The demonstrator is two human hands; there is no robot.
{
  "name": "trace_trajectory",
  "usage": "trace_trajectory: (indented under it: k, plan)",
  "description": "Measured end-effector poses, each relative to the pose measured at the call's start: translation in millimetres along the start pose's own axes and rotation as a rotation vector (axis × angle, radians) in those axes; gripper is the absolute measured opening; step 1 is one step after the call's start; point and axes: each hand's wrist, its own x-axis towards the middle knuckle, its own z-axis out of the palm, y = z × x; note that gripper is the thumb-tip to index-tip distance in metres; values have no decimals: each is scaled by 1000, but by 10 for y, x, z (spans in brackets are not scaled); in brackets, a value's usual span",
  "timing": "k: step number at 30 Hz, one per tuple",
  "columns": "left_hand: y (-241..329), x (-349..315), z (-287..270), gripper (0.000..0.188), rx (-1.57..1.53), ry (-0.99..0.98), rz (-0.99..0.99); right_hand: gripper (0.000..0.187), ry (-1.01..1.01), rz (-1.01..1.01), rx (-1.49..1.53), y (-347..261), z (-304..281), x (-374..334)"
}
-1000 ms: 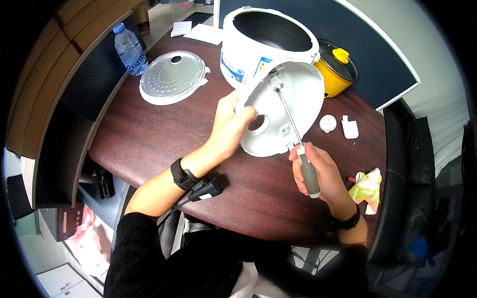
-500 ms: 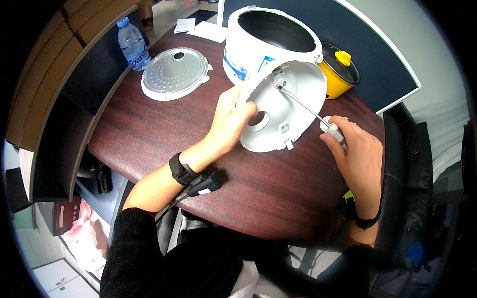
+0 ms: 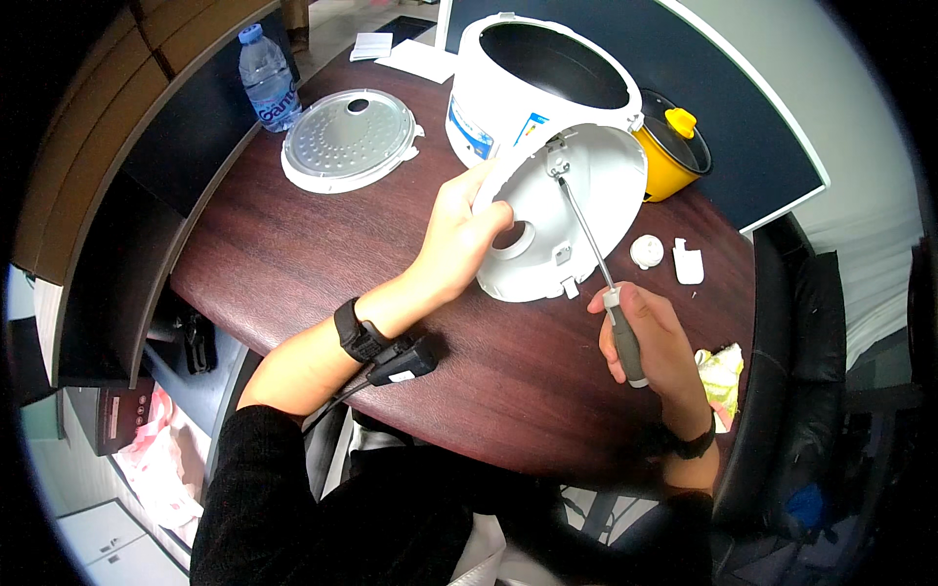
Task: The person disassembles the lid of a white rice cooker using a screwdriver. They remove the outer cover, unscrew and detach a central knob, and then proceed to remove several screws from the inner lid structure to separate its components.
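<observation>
While the left grip (image 3: 461, 234) clasps the left edge of a white rice cooker lid (image 3: 601, 220), seen from the head camera, the right grip (image 3: 653, 337) is wrapped around a screwdriver (image 3: 625, 337), its tip at a fitting near the lid's top. Tilted, hollow side showing, the lid sits between the left grip and the screwdriver handle, before the white cooker body (image 3: 498, 103). Around them on the reddish-brown worktop (image 3: 313, 259) are a perforated metal inner lid (image 3: 347, 142), a water bottle (image 3: 269, 83), a yellow pot (image 3: 664, 171) and a round white cap (image 3: 646, 252). A dark partition (image 3: 752, 137) edged in white stands behind.
</observation>
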Motion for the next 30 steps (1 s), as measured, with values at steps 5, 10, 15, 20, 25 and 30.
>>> trace_trajectory:
  k: [5, 10, 15, 20, 25, 30]
  plan:
    - [-19, 0, -5, 39, -8, -2, 7, 41, -7, -12, -9, 5, 20, 32]
    - [33, -23, 16, 39, 10, -18, -1, 40, -2, 13, -34, 11, 33, 31]
    - [7, -6, -1, 39, 26, -5, 24, 39, 29, -8, -7, 9, 16, -6]
    - [27, -22, 3, 47, 25, -17, -41, 39, 29, 2, 41, 29, 36, 30]
    - [3, -18, 13, 39, 10, -9, 17, 39, 16, 10, 20, 24, 33, 22]
    - [-69, 22, -28, 40, 28, -9, 36, 24, 295, -181, -769, -134, -45, 50]
